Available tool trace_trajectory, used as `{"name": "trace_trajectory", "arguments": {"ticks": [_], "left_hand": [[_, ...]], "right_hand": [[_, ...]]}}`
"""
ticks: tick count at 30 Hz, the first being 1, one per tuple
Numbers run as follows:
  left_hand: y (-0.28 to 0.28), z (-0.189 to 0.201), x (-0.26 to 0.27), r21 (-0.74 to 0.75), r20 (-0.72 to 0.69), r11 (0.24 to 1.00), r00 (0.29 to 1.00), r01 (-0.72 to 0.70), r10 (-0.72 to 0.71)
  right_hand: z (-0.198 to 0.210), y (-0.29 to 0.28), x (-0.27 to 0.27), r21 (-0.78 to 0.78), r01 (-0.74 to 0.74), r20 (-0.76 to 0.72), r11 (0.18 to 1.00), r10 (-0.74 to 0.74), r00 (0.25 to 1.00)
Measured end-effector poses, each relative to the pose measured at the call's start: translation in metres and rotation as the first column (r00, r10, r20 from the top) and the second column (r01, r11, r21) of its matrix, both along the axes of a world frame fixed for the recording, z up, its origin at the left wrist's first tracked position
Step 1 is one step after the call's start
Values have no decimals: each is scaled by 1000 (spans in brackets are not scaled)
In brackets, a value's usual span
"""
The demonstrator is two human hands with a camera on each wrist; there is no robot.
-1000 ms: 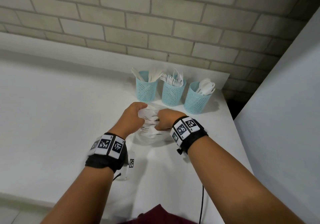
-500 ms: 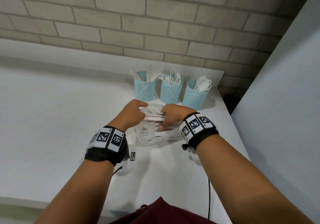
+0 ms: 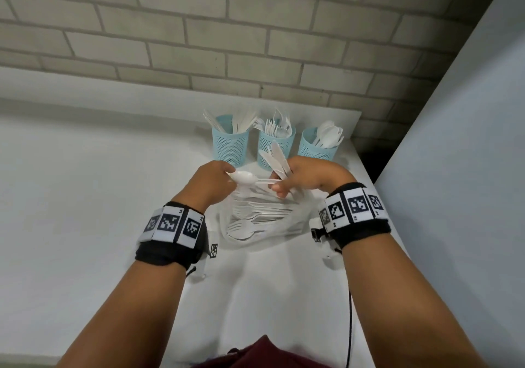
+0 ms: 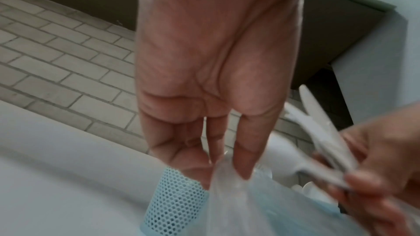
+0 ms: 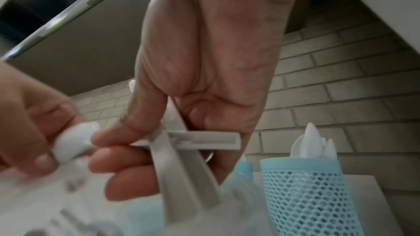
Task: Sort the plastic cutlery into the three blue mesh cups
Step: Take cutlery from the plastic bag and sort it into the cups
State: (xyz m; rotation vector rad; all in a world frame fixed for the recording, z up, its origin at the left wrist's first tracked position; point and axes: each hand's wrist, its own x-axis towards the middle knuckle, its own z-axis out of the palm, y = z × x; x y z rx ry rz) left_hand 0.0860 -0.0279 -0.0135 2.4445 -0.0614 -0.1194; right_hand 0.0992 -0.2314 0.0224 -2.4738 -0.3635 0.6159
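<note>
Head view: cups at frame centre are part-filled; knives are gripped by right hand, spoon pinched by left hand, bag unsorted

White table — three blue mesh cups (filled), clear cutlery bag.

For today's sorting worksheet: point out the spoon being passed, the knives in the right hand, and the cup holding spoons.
spoon (image 3: 243,178), head view, on its bowl.
knives (image 3: 277,157), head view, on the blades.
cup holding spoons (image 3: 315,147), head view, on its mesh wall.
</note>
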Motion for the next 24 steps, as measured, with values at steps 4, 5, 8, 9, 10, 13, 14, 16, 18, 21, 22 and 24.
{"name": "trace_trajectory", "arguments": {"ticks": [4, 5, 8, 9, 10, 13, 14, 16, 18, 21, 22, 24], "left_hand": [[2, -4, 6, -51, -76, 997, 996, -57, 53], [0, -2, 6, -82, -87, 996, 996, -35, 28], [-11, 18, 6, -263, 14, 961, 996, 92, -91], [-15, 26, 8, -363, 9, 923, 991, 129, -135], [-17, 32, 12, -459, -20, 875, 983, 151, -181], [-21, 41, 24, -623, -197, 779, 949, 73, -246], [-23, 40, 26, -635, -253, 772, 931, 45, -263], [-27, 35, 28, -649, -297, 758, 896, 63, -329], [-30, 26, 27, -675, -295, 732, 876, 91, -381], [-31, 18, 25, -709, -287, 695, 850, 120, -441], [-31, 17, 25, -715, -285, 686, 840, 134, -461], [-33, 15, 23, -736, -285, 662, 824, 139, -490]], "right_hand": [[9, -11, 2, 392, 115, -38, 913, -109, 993], [9, -10, 4, 526, 158, -80, 836, -136, 987], [9, -1, 13, 789, 291, -266, 541, -128, 956], [9, 4, 15, 822, 333, -313, 462, -123, 942], [8, 9, 18, 842, 377, -354, 385, -131, 926], [4, 26, 25, 842, 451, -401, 295, -215, 890], [2, 31, 26, 832, 450, -388, 325, -240, 890], [-3, 36, 28, 813, 447, -378, 372, -247, 892], [-7, 38, 26, 801, 458, -407, 386, -211, 889], [-9, 38, 18, 779, 443, -441, 444, -114, 890], [-9, 38, 17, 767, 434, -450, 472, -85, 889], [-10, 37, 13, 751, 415, -466, 514, -35, 884]]}}
